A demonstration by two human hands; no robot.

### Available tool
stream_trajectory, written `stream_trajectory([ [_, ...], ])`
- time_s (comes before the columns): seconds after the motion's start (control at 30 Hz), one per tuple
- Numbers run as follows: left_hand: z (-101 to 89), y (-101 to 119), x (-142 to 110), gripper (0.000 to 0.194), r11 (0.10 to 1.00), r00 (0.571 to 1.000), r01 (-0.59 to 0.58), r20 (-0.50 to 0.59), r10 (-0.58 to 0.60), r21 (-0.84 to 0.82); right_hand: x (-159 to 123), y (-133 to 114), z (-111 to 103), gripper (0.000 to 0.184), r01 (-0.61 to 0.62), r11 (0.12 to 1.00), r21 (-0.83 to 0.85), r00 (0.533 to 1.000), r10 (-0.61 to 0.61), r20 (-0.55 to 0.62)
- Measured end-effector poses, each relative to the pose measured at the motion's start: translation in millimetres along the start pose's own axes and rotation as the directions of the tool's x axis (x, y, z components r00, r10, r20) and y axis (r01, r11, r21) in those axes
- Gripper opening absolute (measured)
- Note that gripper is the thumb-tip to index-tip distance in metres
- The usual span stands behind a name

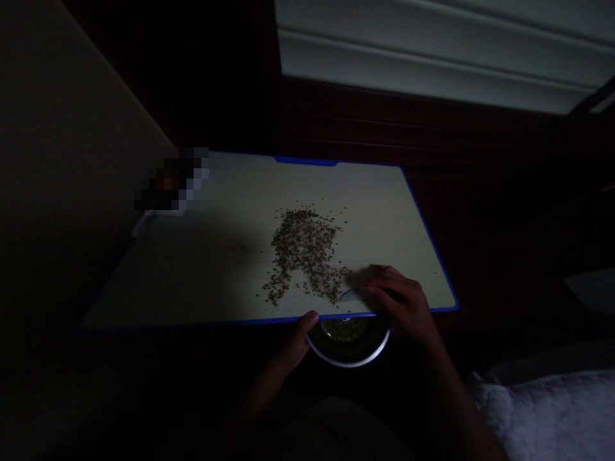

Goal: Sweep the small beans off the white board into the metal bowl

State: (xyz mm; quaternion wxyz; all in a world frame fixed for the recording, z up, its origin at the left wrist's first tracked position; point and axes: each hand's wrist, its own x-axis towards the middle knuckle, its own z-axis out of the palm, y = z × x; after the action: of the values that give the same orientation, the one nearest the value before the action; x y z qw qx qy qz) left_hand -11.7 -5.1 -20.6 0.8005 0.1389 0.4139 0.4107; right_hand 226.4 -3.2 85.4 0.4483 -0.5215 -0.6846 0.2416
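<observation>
Head view, dim light: loose greenish seeds (303,251) lie in a spread heap on a white, blue-edged board (379,205), and more sit in a metal bowl (348,362) just below the board's near edge. The person's right hand (398,301) rests on the board beside the heap, fingers pressed together and curved, pinching nothing, with the fingertips blurred. The left hand (288,346) is at the near edge by the bowl, its thumb at the rim of the board; its fingers are in shadow, so the grip cannot be told. Risk: a hasty sweep could flick seeds past the bowl, and any gap at the edge could drop them into the dark below.
</observation>
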Motion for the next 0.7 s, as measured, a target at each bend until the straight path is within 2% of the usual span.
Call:
stream_trajectory([
  [0.23,-5.5,-1.0,3.6,0.042,0.993,0.999,0.053,-0.002,-0.054,0.104,3.1,-2.0,-1.0,0.011,0.024,1.0,0.003,0.998,-0.024,0.057],
  [0.47,-5.4,-0.1,2.4,0.041,0.989,0.994,0.067,0.074,-0.077,0.132,-0.5,2.1,-1.9,0.01,0.003,1.0,0.012,1.0,-0.003,-0.009],
  [0.7,-8.3,-3.7,4.2,0.04,0.992,0.998,0.032,0.049,-0.039,0.125,3.1,-2.5,-0.9,0.012,0.055,0.998,-0.01,0.992,-0.054,0.116],
])
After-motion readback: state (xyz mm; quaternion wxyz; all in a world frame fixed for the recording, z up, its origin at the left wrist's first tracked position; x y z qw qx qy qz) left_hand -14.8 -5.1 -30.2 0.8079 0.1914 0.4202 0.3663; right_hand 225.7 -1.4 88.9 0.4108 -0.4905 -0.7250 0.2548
